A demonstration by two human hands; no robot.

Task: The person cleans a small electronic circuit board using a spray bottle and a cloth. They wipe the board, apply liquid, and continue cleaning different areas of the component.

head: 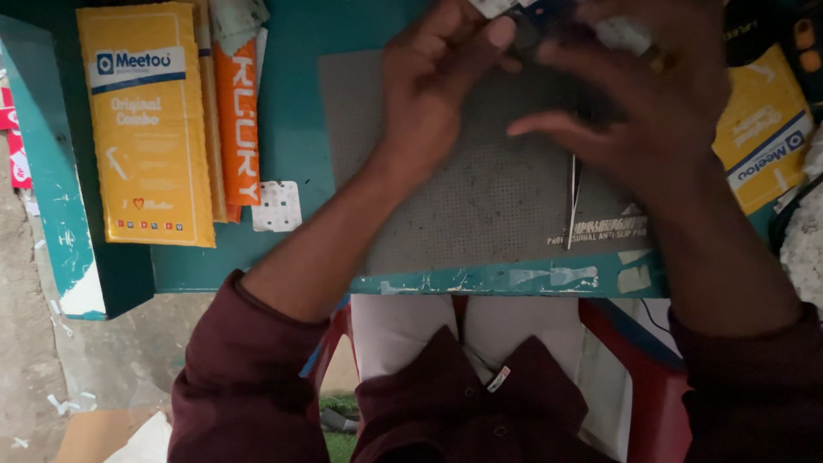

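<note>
Both hands meet at the far edge of the grey anti-slip work mat [480, 197], which lies on the teal table [291, 111]. The left hand [433, 81] is curled, thumb and forefinger pressed together on the left end of a small dark object [536, 26] (largely hidden and cut off by the top of the frame, so its kind cannot be told). The right hand [651, 103] arches over the object's right side with fingers spread downward; whether it pinches the object cannot be told. The object lies between the two hands, its visible part running roughly left to right, touching the left fingertips and just under the right hand. A thin metal tool [573, 201] lies lengthwise on the mat, nearer the right hand. Well apart to the left lie a yellow flat box [146, 129], an orange pack [237, 120] and a small white perforated square [278, 206].
</note>
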